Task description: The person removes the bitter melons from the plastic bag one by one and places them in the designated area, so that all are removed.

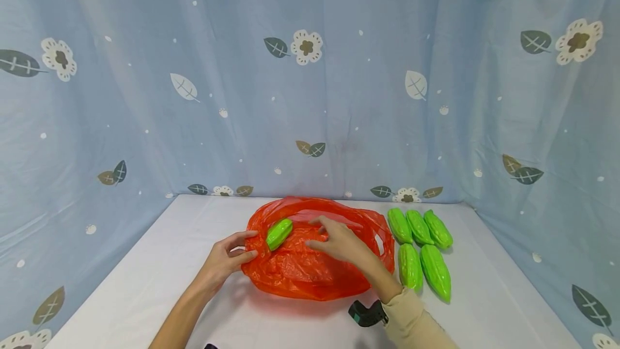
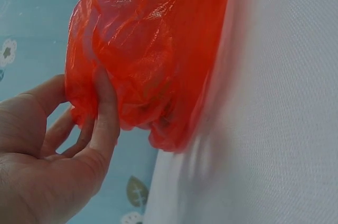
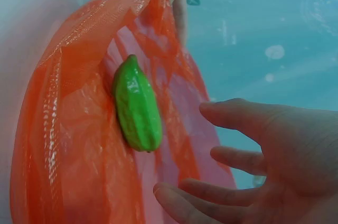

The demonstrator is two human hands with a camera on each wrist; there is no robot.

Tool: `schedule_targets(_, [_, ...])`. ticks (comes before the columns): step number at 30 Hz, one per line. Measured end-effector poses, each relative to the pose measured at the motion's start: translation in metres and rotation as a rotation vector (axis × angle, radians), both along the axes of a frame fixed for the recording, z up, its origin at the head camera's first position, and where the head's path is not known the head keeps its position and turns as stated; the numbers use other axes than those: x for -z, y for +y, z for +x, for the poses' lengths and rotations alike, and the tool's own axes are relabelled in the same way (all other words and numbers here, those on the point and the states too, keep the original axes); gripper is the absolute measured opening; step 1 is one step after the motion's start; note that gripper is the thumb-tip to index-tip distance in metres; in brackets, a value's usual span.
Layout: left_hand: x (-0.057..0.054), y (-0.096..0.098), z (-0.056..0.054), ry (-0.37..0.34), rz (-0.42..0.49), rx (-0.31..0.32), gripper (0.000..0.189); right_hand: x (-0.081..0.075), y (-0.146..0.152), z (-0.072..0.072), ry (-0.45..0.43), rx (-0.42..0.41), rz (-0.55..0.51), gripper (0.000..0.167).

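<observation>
A red plastic bag [image 1: 310, 268] lies on the table with its mouth spread wide. Inside, toward its left end, rests one green ridged fruit, shaped like a star fruit [image 3: 138, 105]. My left hand [image 1: 225, 257] pinches the bag's left rim between thumb and fingers, as the left wrist view [image 2: 79, 139] also shows. Over the bag's mouth hovers my right hand [image 1: 339, 241], fingers spread and holding nothing. In the right wrist view its fingers [image 3: 232, 113] are apart from the green fruit.
To the right of the bag, several more green fruits [image 1: 436, 271] lie in two rows on the white table [image 1: 494, 284]. A black device [image 1: 367, 314] sits at my right wrist. Blue patterned curtain [image 1: 339, 96] encloses the back and sides.
</observation>
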State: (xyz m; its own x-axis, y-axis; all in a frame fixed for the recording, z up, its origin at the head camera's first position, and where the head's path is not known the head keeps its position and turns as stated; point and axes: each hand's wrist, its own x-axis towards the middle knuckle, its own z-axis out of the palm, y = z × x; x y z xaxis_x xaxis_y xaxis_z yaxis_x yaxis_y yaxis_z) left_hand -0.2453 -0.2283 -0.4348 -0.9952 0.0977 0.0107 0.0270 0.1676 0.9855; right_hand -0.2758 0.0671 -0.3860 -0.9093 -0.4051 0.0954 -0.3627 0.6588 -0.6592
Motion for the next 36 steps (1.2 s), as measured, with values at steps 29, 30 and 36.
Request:
schedule_targets(29, [0.001, -0.001, -0.001, 0.013, 0.016, 0.020, 0.054, 0.015, -0.044, -0.030, -0.256, -0.005, -0.156, 0.062])
schedule_targets(30, [0.001, -0.001, -0.001, 0.014, 0.017, 0.022, 0.054, 0.016, -0.045, -0.031, -0.263, -0.007, -0.162, 0.062])
schedule_targets(36, [0.001, -0.002, 0.000, 0.015, 0.028, 0.028, 0.054, 0.020, -0.052, -0.036, -0.322, -0.015, -0.206, 0.063])
